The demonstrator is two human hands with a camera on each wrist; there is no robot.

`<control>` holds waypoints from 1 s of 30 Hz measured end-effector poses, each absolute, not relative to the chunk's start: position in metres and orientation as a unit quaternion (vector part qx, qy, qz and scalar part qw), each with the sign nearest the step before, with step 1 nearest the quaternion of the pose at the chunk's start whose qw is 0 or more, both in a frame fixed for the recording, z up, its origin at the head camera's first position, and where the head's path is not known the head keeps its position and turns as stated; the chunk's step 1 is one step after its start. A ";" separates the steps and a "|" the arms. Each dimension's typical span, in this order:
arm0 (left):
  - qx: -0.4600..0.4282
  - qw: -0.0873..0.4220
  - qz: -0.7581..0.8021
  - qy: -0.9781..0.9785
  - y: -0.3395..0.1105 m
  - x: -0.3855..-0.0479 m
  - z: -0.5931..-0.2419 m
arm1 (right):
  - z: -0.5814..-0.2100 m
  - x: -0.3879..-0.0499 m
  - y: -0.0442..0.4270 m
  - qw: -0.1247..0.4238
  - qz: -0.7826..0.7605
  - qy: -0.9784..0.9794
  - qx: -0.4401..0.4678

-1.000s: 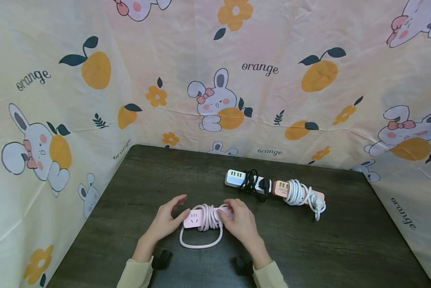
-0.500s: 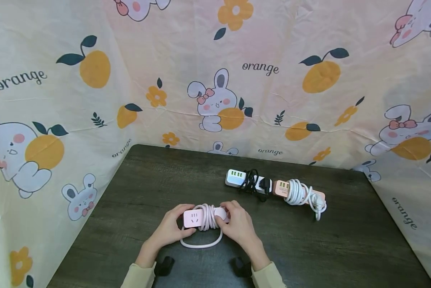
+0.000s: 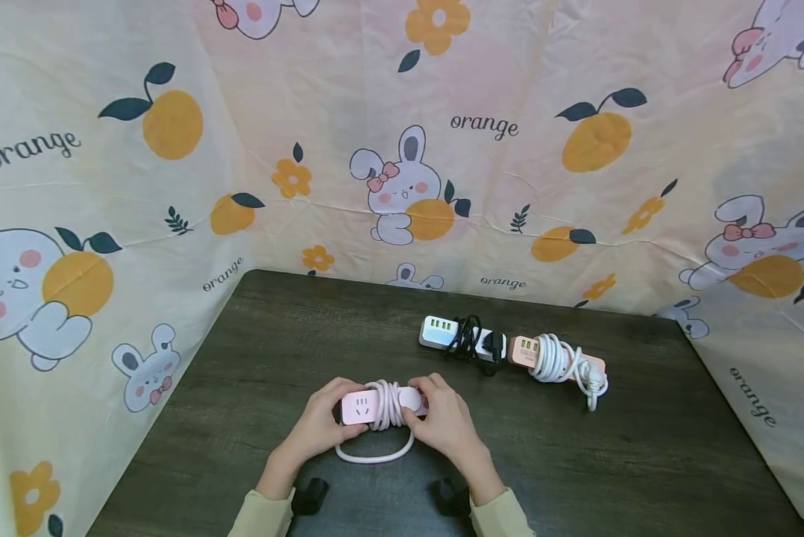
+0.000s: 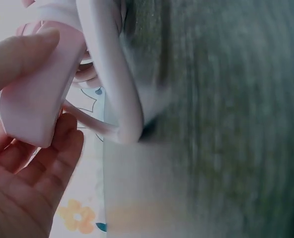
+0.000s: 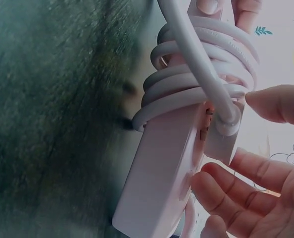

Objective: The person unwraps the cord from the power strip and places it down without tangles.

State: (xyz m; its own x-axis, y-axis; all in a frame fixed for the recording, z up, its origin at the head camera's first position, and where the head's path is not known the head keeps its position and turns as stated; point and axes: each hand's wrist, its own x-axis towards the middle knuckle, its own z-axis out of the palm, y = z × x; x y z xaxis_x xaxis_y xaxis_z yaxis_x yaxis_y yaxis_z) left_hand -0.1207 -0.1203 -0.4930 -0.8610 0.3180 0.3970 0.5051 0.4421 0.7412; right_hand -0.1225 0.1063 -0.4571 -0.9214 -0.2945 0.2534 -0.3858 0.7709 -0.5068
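Note:
A pink power strip [image 3: 359, 408] lies near the front middle of the table, its white cord [image 3: 389, 406] wound several times around its middle. One loop of cord hangs out toward the front. My left hand [image 3: 318, 424] grips the strip's left end, thumb on the near side and fingers on the far side. At the other end, my right hand [image 3: 447, 421] pinches the white plug [image 5: 222, 141], which sits against the socket face. In the right wrist view the thumb and fingertips touch opposite sides of this plug. Its prongs are mostly hidden.
Farther back stands a white power strip [image 3: 440, 333] wrapped in black cord. Beside it, on the right, lies a peach power strip [image 3: 525, 352] wrapped in white cord. A patterned cloth [image 3: 348, 89] hangs behind the dark table [image 3: 576, 462].
My left hand has closed from spread fingers into a grip on the strip's left end. My right fingers have shifted slightly around the plug. The back strips have stayed put.

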 end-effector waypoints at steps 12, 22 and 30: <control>-0.236 0.113 -0.534 -0.804 -0.120 -0.127 -0.500 | -0.456 -0.126 0.111 0.115 0.330 -0.919 0.182; -0.229 0.069 -0.600 -0.763 -0.115 -0.120 -0.472 | -0.445 -0.126 0.113 0.130 0.335 -0.915 0.185; -0.238 0.075 -0.619 -0.745 -0.113 -0.121 -0.456 | -0.420 -0.124 0.117 0.159 0.339 -0.907 0.193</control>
State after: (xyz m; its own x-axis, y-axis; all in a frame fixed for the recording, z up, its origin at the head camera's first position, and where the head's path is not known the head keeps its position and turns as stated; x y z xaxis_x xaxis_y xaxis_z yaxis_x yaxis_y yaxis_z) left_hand -0.1206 -0.1125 -0.4555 -0.8753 0.2619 0.4066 0.4477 0.1206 0.8860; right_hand -0.1239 0.1174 -0.4196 -0.8749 -0.2428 0.4191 -0.4582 0.6953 -0.5538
